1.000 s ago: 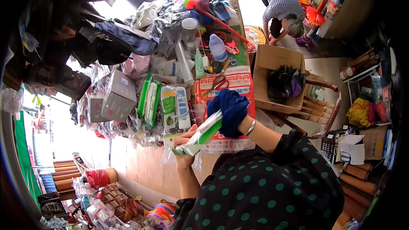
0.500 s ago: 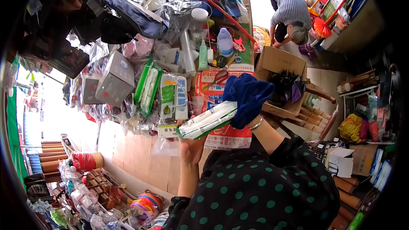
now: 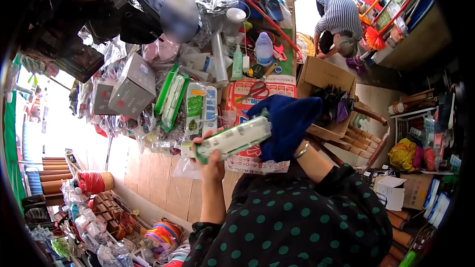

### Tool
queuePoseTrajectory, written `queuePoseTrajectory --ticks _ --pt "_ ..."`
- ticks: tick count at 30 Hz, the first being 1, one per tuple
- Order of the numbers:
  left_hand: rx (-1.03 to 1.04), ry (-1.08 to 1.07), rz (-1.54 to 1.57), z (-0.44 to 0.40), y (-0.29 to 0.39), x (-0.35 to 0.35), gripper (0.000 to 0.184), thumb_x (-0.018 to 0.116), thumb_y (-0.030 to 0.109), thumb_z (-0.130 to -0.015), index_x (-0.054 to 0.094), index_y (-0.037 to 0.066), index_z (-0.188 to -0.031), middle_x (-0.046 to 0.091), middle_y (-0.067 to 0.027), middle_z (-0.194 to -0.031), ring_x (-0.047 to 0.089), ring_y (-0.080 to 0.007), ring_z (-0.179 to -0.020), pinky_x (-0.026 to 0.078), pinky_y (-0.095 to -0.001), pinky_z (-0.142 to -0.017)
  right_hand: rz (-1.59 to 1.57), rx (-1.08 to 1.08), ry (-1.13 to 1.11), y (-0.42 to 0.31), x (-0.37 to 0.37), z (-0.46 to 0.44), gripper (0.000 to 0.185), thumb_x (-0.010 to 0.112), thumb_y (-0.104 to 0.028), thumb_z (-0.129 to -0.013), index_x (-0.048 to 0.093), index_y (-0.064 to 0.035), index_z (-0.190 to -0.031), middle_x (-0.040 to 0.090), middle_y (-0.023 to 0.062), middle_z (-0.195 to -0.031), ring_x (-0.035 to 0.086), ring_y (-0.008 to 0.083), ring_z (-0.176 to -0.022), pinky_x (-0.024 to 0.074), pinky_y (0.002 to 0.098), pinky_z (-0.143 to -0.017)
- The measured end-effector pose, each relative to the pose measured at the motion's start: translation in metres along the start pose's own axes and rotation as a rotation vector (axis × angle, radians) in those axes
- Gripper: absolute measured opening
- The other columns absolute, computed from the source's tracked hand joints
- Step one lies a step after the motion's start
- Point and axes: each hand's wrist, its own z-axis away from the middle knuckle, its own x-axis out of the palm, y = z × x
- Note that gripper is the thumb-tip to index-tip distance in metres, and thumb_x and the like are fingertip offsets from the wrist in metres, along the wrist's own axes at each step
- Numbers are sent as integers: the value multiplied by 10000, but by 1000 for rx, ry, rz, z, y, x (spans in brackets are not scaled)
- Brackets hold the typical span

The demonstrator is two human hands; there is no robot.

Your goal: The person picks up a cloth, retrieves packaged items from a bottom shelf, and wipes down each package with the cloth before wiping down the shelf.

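My left hand (image 3: 212, 164) grips the near left end of a long white package with green edges (image 3: 237, 139), thumb on top. The package is tilted up to the right, above the table. A dark blue cloth (image 3: 289, 123) is bunched over my right hand and covers its fingers; only the wrist with a bangle shows. The cloth touches the package's right end. Under them lies a red printed sheet (image 3: 269, 164) with red-handled scissors (image 3: 258, 89) on it. Similar green-edged packages (image 3: 173, 100) lie to the left.
Grey boxes (image 3: 132, 86), a green tube (image 3: 237, 64) and a clear blue-tinted bottle (image 3: 263, 49) stand on the cluttered table. An open cardboard box (image 3: 321, 76) holds dark items at right. Beyond it, a person in a striped shirt (image 3: 339, 12) bends down.
My left hand has moved slightly left and up with the package, whose printed face is now turned more toward me. The cloth has shifted and spread over the package's right end.
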Motion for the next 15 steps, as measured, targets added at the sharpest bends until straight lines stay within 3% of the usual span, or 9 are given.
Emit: queuePoseTrajectory --ticks 2,4,5,7,8,12,15 --pt "8 -90 -68 2 -4 0 482 615 -43 -737 401 162 -1116 469 -121 -1243 395 -380 -1242 339 -556 -1019 -329 351 -53 2 24 6 197 578 -252 -778 552 -92 -890 538 86 -844 526 228 -805 384 354 -861" --pt "-48 -93 -7 4 -7 -4 469 631 -37 -739 397 155 -1098 471 -119 -1237 390 -379 -1247 338 -549 -1021 -891 515 173 53 59 25 295 659 -308 -665 566 -91 -842 494 97 -758 505 292 -748 337 413 -900" --pt "-73 -91 21 6 -7 -5 463 638 -33 -741 395 151 -1088 472 -118 -1234 388 -378 -1250 338 -545 -1023 -574 288 139 48 50 20 193 522 -283 -810 527 -93 -847 484 69 -776 494 229 -756 384 361 -828" --pt "-58 -97 26 8 -8 -3 462 640 -34 -743 396 152 -1088 473 -112 -1235 387 -378 -1251 337 -545 -1024 -264 57 94 44 37 16 219 386 -257 -956 488 -95 -852 475 40 -794 483 165 -764 431 308 -756" --pt "-91 -89 81 8 -9 -3 464 641 -34 -741 398 155 -1088 474 -107 -1235 387 -377 -1251 338 -544 -1023 -320 73 29 47 31 15 232 509 -300 -821 514 -68 -846 475 72 -776 483 235 -756 362 392 -802" --pt "-205 -21 220 8 -13 -10 457 626 -33 -739 420 166 -1094 475 -85 -1229 395 -361 -1248 357 -540 -1015 46 -420 58 -12 -3 -13 261 662 -207 -676 554 -39 -844 540 104 -798 513 286 -743 345 406 -777" --pt "-271 15 294 11 -15 -13 468 624 -31 -729 434 172 -1106 487 -84 -1224 407 -346 -1241 381 -542 -1001 4 -265 -52 -8 4 5 291 683 -148 -678 577 -23 -918 585 120 -906 550 305 -817 387 388 -763"
